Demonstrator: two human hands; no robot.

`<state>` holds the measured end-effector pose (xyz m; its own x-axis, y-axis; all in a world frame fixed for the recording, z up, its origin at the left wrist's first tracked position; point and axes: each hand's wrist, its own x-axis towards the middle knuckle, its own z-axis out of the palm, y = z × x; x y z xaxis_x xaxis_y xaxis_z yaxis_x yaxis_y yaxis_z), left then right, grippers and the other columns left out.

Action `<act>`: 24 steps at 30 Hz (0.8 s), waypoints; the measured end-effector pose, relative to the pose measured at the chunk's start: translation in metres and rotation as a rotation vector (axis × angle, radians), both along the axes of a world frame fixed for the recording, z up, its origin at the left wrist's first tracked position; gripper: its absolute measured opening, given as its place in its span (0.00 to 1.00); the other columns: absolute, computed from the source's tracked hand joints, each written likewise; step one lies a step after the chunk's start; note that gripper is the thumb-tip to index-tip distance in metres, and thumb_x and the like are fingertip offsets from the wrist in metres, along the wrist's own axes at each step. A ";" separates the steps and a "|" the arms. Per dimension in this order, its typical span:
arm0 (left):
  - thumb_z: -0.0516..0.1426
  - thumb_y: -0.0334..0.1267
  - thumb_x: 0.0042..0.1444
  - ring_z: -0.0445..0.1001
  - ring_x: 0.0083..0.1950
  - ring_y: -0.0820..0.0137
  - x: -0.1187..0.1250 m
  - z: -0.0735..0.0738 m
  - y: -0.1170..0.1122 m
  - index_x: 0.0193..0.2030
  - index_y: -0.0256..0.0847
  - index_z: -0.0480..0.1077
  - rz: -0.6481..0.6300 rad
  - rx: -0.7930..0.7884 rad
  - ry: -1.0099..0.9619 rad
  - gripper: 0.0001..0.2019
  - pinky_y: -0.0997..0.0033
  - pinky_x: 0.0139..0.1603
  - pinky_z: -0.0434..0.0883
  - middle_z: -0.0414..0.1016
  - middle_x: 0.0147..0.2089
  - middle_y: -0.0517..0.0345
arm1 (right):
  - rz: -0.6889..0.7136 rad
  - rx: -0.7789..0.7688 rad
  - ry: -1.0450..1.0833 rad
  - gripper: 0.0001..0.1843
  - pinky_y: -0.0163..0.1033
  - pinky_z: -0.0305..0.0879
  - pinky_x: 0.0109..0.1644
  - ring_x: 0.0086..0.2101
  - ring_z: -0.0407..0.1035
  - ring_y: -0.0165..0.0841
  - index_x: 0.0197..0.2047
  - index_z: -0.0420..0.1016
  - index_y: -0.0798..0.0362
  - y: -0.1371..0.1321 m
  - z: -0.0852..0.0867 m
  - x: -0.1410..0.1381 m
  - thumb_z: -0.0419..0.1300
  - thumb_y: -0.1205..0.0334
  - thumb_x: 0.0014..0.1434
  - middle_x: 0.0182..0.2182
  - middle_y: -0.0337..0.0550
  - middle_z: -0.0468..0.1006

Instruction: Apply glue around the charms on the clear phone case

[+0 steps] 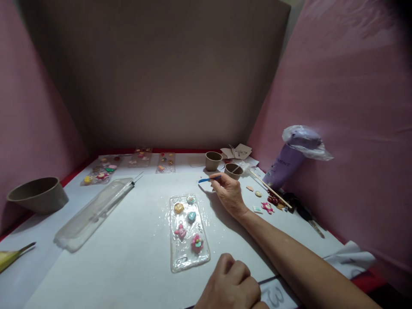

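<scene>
My right hand (228, 194) pinches a slim blue tool (204, 180) above the white table, its end pointing left; I cannot make out its exact kind. Just behind that hand stands a small brown cup (233, 171) with a stick in it. My left hand (229, 285) is curled into a fist at the bottom edge, its palm hidden. Between the hands and to their left lies a clear phone case (188, 262) with a glossy coating. On it sit a pink flower charm (197, 243), a pink animal charm (180, 231), a blue charm (192, 216) and other small charms.
Loose charms (267, 207) lie on the right, near a wooden stick (270, 189), a knife (317, 228) and a purple piping bag (285, 165). Decorated cases (166, 163) and another cup (213, 161) line the back. A clear tray (93, 212) and large bowl (40, 196) stand left.
</scene>
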<state>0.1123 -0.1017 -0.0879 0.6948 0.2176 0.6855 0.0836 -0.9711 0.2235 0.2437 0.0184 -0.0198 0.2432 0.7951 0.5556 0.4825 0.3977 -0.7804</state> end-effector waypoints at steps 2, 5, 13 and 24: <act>0.58 0.37 0.58 0.63 0.34 0.69 0.000 0.001 -0.001 0.27 0.39 0.68 0.010 -0.003 -0.011 0.10 0.69 0.33 0.58 0.65 0.27 0.60 | 0.002 0.007 0.002 0.08 0.33 0.67 0.30 0.25 0.68 0.29 0.36 0.76 0.54 -0.001 0.001 0.000 0.57 0.62 0.55 0.25 0.40 0.76; 0.59 0.34 0.57 0.62 0.33 0.70 0.001 0.002 -0.001 0.25 0.39 0.67 -0.006 -0.004 -0.060 0.10 0.69 0.33 0.57 0.65 0.26 0.60 | 0.021 0.000 0.003 0.09 0.34 0.68 0.31 0.25 0.69 0.29 0.36 0.76 0.54 -0.001 0.001 0.000 0.57 0.61 0.56 0.24 0.40 0.76; 0.57 0.33 0.59 0.61 0.33 0.70 0.002 0.008 0.000 0.25 0.38 0.67 -0.020 0.050 -0.046 0.11 0.68 0.33 0.55 0.64 0.25 0.61 | 0.062 -0.019 -0.029 0.09 0.34 0.66 0.30 0.25 0.70 0.30 0.36 0.77 0.54 -0.001 0.002 -0.002 0.56 0.63 0.55 0.25 0.41 0.77; 0.58 0.34 0.58 0.61 0.33 0.71 0.001 0.012 -0.001 0.25 0.38 0.66 -0.009 0.040 -0.018 0.11 0.69 0.34 0.54 0.65 0.25 0.61 | 0.013 0.007 -0.008 0.08 0.34 0.66 0.29 0.24 0.69 0.29 0.35 0.76 0.54 -0.001 0.002 -0.002 0.57 0.62 0.55 0.23 0.38 0.75</act>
<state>0.1136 -0.1026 -0.0760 0.6838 0.1834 0.7063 0.0709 -0.9800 0.1858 0.2422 0.0177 -0.0176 0.2290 0.7942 0.5628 0.4834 0.4091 -0.7739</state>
